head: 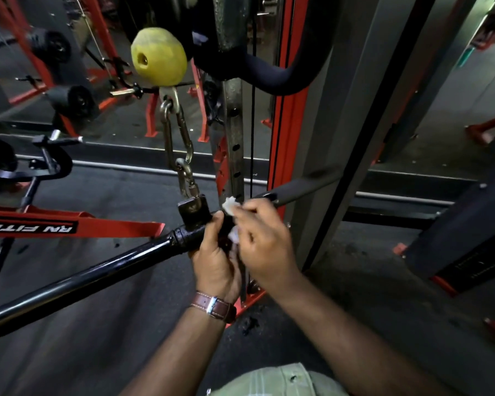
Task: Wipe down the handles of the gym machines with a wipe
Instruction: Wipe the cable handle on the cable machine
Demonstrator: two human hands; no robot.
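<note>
A long black cable-machine bar (83,281) hangs from a chain of carabiners (177,138) under a yellow ball stopper (157,54). It slants from the lower left up to the centre, where its swivel block (193,210) sits. My left hand (216,252), with a brown leather watch on the wrist, grips the bar just right of the block. My right hand (265,238) holds a crumpled white wipe (230,205) around the bar right beside my left hand. The bar's right half (297,188) runs on toward the machine frame.
The red and grey machine upright (290,124) with its perforated post stands just behind my hands. A padded black curved arm (275,78) hangs above. A red frame beam (69,224) and another black handle attachment (26,164) lie at the left. Mirrors line the back wall.
</note>
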